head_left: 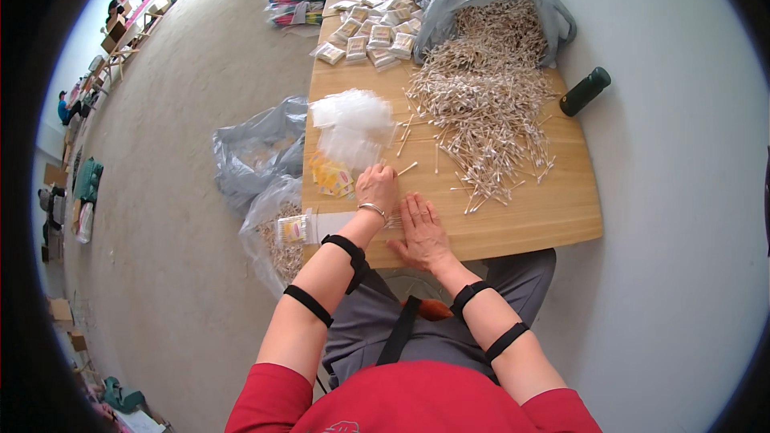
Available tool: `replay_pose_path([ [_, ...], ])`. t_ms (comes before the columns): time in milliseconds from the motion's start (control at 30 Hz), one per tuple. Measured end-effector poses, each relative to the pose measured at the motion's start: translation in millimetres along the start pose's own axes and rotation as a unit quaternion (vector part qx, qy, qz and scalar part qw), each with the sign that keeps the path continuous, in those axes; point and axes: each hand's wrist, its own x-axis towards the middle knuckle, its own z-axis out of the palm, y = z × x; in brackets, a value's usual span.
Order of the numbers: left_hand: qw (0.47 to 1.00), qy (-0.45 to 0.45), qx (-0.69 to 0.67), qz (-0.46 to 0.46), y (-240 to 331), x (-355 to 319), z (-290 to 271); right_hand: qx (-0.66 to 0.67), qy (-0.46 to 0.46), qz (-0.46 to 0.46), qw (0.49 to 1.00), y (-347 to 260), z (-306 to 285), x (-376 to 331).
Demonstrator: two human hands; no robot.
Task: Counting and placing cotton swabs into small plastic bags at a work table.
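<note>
My left hand [377,187] is closed over the wooden table, knuckles up, and its fingertips are hidden. One cotton swab [408,168] points out beside its fingers; whether they grip it I cannot tell. Flat on the tabletop near the front edge lies my right hand [423,232], fingers stretched out. Between the hands a few cotton swabs [394,220] show, partly covered. Yellow printed cards [330,174] lie left of my left hand, below a stack of clear plastic bags [350,124]. A filled swab packet [293,229] rests at the table's left edge.
A large pile of loose cotton swabs [489,104] spills from a grey plastic bag [437,12]. Several filled packets [357,48] lie at the far left. A dark green bottle [585,91] stands by the wall. Plastic bags [258,152] sit on the floor beside the table.
</note>
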Motion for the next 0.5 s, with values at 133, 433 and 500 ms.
replay_pose_path([
  [133, 0.998, -0.052, -0.008, 0.032, -9, -21, -14, -0.008, 0.015, -0.007, 1.0, 0, 3, -1],
  [433, 0.991, -0.046, -0.111, 0.059, -16, -58, -25, 0.16, 0.151, -0.034, 0.975, 12, 7, -1],
  [500, 0.983, 0.032, -0.174, 0.04, -15, -72, -19, 0.279, 0.187, 0.026, 0.942, 18, 7, 2],
])
